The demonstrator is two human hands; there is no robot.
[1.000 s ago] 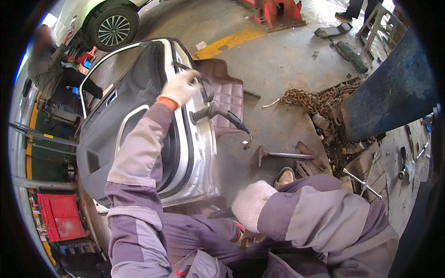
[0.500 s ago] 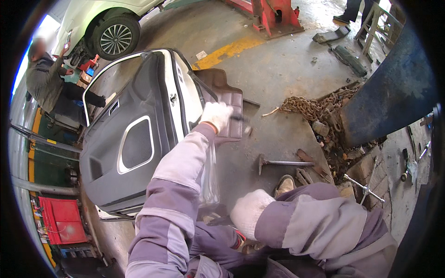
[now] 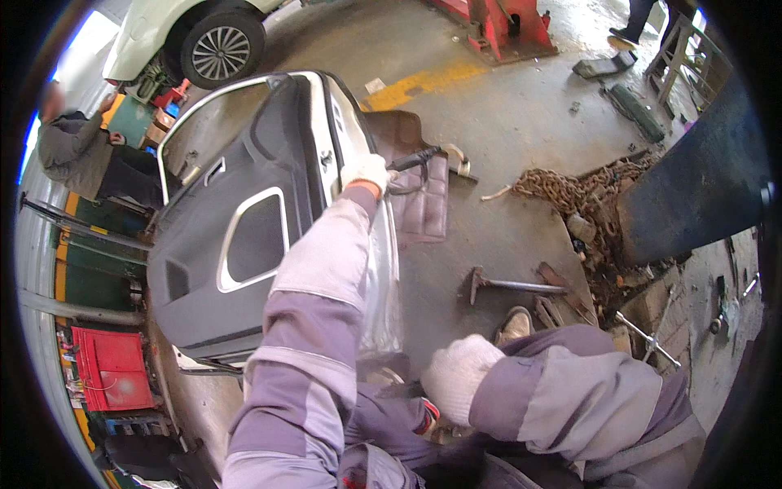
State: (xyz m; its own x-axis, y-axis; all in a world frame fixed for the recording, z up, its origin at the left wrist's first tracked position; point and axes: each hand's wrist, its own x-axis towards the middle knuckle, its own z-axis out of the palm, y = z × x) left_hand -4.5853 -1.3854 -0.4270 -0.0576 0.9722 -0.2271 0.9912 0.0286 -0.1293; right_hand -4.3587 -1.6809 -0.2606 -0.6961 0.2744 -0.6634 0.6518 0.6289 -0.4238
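Observation:
A white car door (image 3: 299,191) with black inner trim lies at my left. My left hand (image 3: 364,169), in a white knit glove, is closed at the door's near edge. From that hand a dark rod-like piece (image 3: 415,158) points right, ending in a pale curved part (image 3: 459,158); its exact kind I cannot tell. Behind it lies a brown quilted mat (image 3: 425,200). My right hand (image 3: 462,375), also gloved in white, is curled into a fist close to my knees. Its fingers are turned away, so anything inside is hidden.
A hammer-like steel tool (image 3: 517,285) lies on the floor. To the right are a rusty chain heap (image 3: 570,191), a blue post (image 3: 688,175) and a cross wrench (image 3: 649,341). A red lift base (image 3: 509,28) stands far off. At far left is another person (image 3: 77,151).
My left hand has drawn in against the door edge, and the dark piece, blurred and pointing lower before, now points right in clear sight. The view has shifted slightly; my right fist stays put.

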